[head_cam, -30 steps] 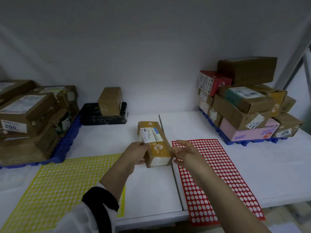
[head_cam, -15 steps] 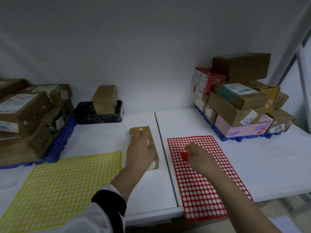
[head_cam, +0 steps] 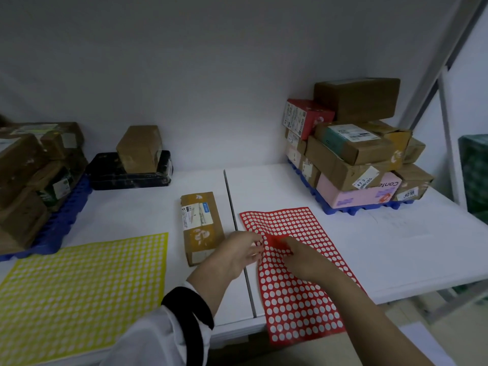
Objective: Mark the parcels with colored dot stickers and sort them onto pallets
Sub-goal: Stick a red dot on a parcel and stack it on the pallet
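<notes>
A long brown parcel (head_cam: 199,223) with a white label lies flat on the white table (head_cam: 396,247), left of the seam between the two tabletops. Nothing holds it. The red sticker sheet (head_cam: 290,307) lies just right of the seam, its near end hanging over the table edge. My left hand (head_cam: 237,254) rests with stretched fingers on the sheet's left edge. My right hand (head_cam: 303,257) pinches a red sticker on the sheet, fingertip to fingertip with the left. A yellow sticker sheet (head_cam: 79,286) lies at the near left.
A blue pallet (head_cam: 351,208) at the back right carries a stack of several boxes. Another blue pallet (head_cam: 60,225) at the left carries brown boxes. A black tray (head_cam: 126,178) with one brown box (head_cam: 140,149) stands by the back wall.
Both hands let go of the parcel, which now lies on the table. My right hand went to the red sheet first, then my left hand joined it there.
</notes>
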